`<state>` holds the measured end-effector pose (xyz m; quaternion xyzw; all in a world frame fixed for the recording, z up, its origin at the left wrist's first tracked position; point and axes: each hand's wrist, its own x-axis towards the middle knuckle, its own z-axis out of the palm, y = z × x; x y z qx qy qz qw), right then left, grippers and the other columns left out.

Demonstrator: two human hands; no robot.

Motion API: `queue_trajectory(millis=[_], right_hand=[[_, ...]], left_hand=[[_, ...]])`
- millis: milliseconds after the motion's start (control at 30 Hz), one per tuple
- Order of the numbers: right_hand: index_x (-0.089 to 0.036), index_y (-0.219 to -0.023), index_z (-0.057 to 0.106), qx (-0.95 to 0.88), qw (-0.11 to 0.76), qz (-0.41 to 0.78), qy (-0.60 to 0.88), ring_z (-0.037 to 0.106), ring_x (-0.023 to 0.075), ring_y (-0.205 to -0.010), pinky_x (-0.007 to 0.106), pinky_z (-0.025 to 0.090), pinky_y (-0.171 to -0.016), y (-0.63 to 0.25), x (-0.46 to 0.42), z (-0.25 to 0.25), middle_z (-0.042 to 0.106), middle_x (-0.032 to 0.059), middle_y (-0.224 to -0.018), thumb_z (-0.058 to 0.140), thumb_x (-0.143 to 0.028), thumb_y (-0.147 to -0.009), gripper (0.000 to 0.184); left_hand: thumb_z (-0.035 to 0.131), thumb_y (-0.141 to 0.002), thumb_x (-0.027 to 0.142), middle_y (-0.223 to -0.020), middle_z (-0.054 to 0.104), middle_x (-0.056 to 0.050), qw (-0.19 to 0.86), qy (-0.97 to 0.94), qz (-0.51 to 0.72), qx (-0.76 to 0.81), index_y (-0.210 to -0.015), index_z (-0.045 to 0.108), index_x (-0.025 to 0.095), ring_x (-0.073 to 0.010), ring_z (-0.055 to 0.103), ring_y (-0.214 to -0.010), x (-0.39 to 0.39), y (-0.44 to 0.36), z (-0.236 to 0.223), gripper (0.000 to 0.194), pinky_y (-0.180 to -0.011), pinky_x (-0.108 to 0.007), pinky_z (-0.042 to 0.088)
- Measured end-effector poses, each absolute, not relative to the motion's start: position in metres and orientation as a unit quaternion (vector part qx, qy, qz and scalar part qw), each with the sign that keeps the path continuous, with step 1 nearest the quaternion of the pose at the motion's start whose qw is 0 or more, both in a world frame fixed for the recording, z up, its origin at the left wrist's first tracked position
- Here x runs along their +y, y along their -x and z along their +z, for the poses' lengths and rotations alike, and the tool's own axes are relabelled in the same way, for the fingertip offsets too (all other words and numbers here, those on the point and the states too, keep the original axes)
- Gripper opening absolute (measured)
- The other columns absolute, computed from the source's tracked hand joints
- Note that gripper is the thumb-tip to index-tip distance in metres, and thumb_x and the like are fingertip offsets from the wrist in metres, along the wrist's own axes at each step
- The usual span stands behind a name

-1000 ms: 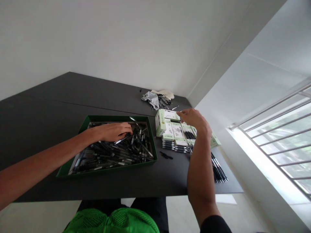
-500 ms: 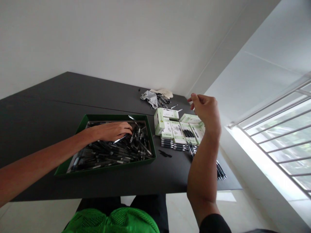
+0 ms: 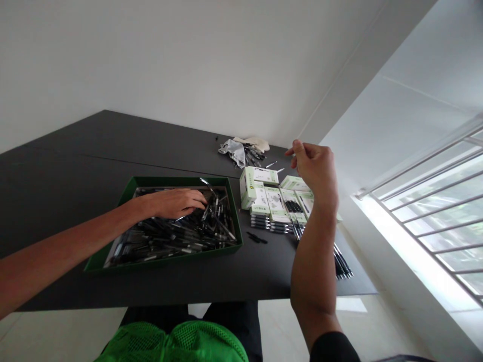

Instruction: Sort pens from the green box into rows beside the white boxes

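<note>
My left hand [image 3: 181, 202] lies palm down in a green tray [image 3: 240, 229] filled with loose black pens [image 3: 177, 240]. Its fingers are curled, and a pen [image 3: 183, 217] sticks out from beneath them. My right hand [image 3: 315, 165] is raised above the pen boxes at the right, its thumb and fingers drawn together. Something small and pale shows at the fingertips, too small to name. Below it are the white and light-green boxes [image 3: 274, 199], one with a row of black pens [image 3: 293, 206] on top. Several stacked pens [image 3: 259, 221] show their ends at the front of the boxes.
A grey cloth [image 3: 233, 150] and a cream cloth [image 3: 254, 143] lie by more pens [image 3: 254, 155] at the back wall. Two dark pieces [image 3: 257, 238] lie between tray and boxes. Pens in a row [image 3: 342, 264] rest near the table's right edge, beside a barred window [image 3: 445, 221].
My right hand has lifted off the boxes, up and to the right, then shifted slightly left. A pen tip behind the boxes has come into view. My left hand has barely moved.
</note>
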<state>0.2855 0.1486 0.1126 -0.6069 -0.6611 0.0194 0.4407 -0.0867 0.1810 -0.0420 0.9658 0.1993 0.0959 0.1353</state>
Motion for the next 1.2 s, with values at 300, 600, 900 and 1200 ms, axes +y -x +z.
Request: queue_trajectory(millis=[300,600,900,1200], right_hand=[[-0.018,-0.082,0.081,-0.669,0.428,0.017,0.607,0.058,0.0137,-0.052,0.03,0.045,-0.061,-0.28,0.147,0.114,0.066,0.0019,-0.056,0.057,-0.052,-0.104,0.047],[-0.019,-0.081,0.08,-0.666,0.43,0.022,0.609,0.059,0.0144,-0.055,0.032,0.046,-0.064,-0.278,0.145,0.116,0.066,0.0013,-0.056,0.058,-0.043,-0.104,0.04],[-0.017,-0.079,0.078,-0.69,0.437,0.021,0.577,0.057,0.0131,-0.053,0.029,0.045,-0.062,-0.276,0.144,0.115,0.062,0.0004,-0.054,0.06,-0.046,-0.103,0.042],[-0.015,-0.082,0.078,-0.778,0.38,0.05,0.498,0.046,0.0102,-0.053,0.028,0.035,-0.057,-0.258,0.138,0.115,0.057,-0.0015,-0.056,0.056,-0.042,-0.104,0.042]], left_hand=[[0.055,-0.098,0.01,-0.138,0.075,-0.009,0.115,-0.97,0.075,0.201,-0.125,0.08,0.024,-0.0257,0.068,-0.13,0.182,0.086,-0.043,0.039,-0.115,-0.038,0.05],[0.05,-0.1,0.01,-0.127,0.077,-0.009,0.079,-0.962,0.128,0.226,-0.117,0.077,0.022,-0.0239,0.069,-0.122,0.179,0.078,-0.03,0.034,-0.113,-0.039,0.051],[0.049,-0.105,0.01,-0.159,0.061,-0.01,0.083,-0.976,0.113,0.168,-0.147,0.065,0.023,-0.0252,0.057,-0.146,0.173,0.077,-0.031,0.047,-0.126,-0.042,0.044],[0.053,-0.091,-0.001,-0.159,0.061,-0.012,0.093,-0.983,0.068,0.147,-0.148,0.065,0.017,-0.0269,0.054,-0.15,0.171,0.067,-0.042,0.062,-0.129,-0.041,0.039]])
